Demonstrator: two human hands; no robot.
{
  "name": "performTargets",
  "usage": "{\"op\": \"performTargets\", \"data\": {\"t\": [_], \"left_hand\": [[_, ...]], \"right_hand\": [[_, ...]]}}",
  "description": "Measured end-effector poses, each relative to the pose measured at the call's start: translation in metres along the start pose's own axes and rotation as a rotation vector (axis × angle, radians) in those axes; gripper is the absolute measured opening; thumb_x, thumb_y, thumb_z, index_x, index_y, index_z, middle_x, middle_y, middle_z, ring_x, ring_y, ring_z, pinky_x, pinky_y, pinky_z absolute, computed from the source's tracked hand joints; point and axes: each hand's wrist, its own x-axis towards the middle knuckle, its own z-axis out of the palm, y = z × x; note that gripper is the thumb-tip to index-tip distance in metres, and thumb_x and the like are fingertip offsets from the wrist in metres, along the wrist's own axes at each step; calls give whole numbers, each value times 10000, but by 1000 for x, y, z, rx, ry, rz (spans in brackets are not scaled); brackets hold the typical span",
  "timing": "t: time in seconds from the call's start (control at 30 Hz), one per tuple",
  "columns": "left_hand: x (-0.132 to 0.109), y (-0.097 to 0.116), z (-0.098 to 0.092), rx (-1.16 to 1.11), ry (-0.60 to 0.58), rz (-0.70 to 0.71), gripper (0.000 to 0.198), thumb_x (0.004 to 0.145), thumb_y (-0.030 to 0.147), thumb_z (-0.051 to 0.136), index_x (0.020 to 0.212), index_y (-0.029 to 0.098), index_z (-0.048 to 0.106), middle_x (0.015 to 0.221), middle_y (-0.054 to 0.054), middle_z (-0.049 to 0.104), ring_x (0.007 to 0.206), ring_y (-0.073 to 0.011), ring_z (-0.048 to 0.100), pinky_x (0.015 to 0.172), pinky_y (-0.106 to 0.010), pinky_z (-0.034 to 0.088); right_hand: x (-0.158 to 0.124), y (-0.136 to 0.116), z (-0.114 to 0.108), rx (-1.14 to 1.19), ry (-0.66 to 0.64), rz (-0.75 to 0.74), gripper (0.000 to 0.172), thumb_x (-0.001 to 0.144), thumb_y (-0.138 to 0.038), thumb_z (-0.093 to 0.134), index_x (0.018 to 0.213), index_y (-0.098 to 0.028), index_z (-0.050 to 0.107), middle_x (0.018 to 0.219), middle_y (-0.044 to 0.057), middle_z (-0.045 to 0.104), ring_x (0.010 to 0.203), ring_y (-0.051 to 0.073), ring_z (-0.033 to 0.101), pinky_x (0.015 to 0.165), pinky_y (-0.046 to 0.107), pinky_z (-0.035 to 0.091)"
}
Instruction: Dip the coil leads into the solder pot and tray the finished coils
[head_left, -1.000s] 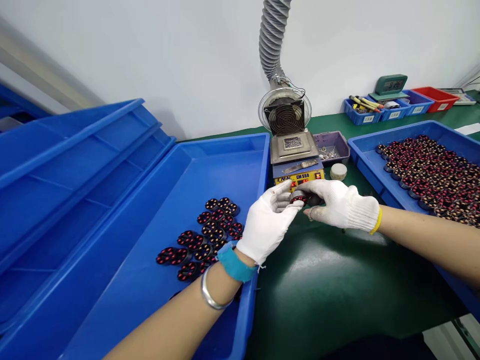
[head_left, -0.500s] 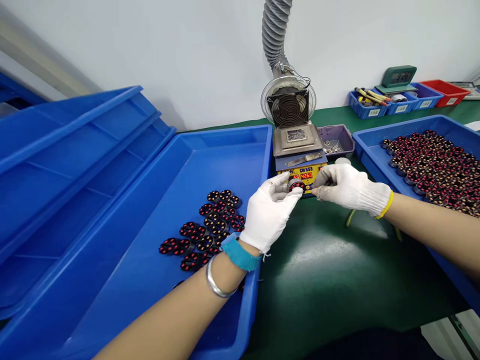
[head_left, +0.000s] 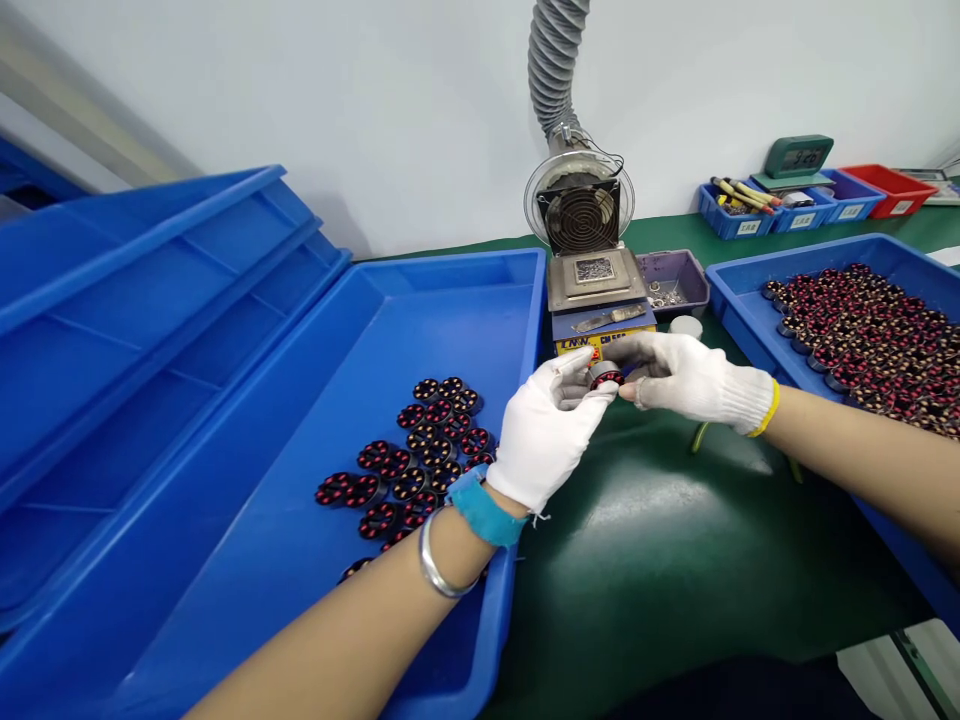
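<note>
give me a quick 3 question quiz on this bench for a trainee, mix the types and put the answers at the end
1. True or false: the left hand holds a small round part.

2. What colour is the small bin just to the right of the metal-topped machine?
A) red
B) purple
C) yellow

3. Fill in the blank: the right hand wears a white glove edged in ____ at its cuff.

Key: 1. True; 2. B; 3. yellow
</note>
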Motion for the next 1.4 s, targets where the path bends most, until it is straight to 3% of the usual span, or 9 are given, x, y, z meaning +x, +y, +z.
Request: {"op": "performTargets", "data": {"t": [0.23,0.33,0.53,0.63,0.77,0.87,1.0,1.27,1.4], "left_hand": [[-4,0,-2,424,-51,424,831,729,156,644,1455,166,240,1458,-177,351,1196,-267,532,1005,-422,474],[-5,-1,-3,535,-188,523,701,765,104,554,1425,171,330,1439,-116,418,1281,-245,455,1090,-404,389],[1,4,-8,477,-159,178,322,781,230,578,1088,187,665,1025,-38,710,954,-193,657,899,-319,521],[3,10,-11,422,-264,-36,211,811,331,557,812,186,711,687,-9,691,672,-159,658,658,-264,543],[3,21,-13,336,-486,-214,232,792,360,576,692,177,678,554,5,623,453,-113,549,470,-230,451],[3,23,-12,447,-429,-205,317,708,477,665,656,166,637,594,-16,629,522,-133,565,498,-246,443],[3,20,-5,369,-316,-244,540,599,556,743,943,160,613,733,-23,655,624,-155,597,548,-262,463],[-1,24,-7,-16,-244,-223,251,766,373,639,724,129,603,548,-3,589,423,-105,531,417,-225,420],[4,18,-9,-13,-121,-164,271,701,261,680,913,119,592,689,-22,642,520,-118,592,453,-216,448]], "right_hand": [[-8,-13,9,-57,41,-37,292,750,-200,639,1041,-210,663,925,3,704,815,158,648,730,269,506],[-14,-18,8,-227,73,-141,258,754,-182,633,1008,-204,672,917,5,700,817,157,642,739,260,493],[-21,-24,9,-453,167,-220,281,759,-237,649,1037,-221,682,967,20,692,870,184,633,778,277,481],[-19,-24,6,-451,203,-134,259,750,-254,650,1003,-235,701,945,15,696,852,187,635,743,279,486],[-10,-15,-2,-248,237,60,231,742,-311,665,953,-230,715,879,12,707,818,183,642,687,265,495],[-4,-8,-3,1,247,168,261,725,-340,696,936,-187,710,800,28,708,723,165,643,639,251,504],[-4,-13,3,227,204,236,250,724,-303,703,920,-148,701,716,35,691,608,129,619,569,222,501],[-2,-15,12,507,166,285,182,675,-258,733,802,-159,648,630,-5,628,536,91,560,524,199,480],[-1,-17,12,687,132,276,230,669,-277,746,655,-167,545,481,-50,493,433,62,462,415,171,395]]}}
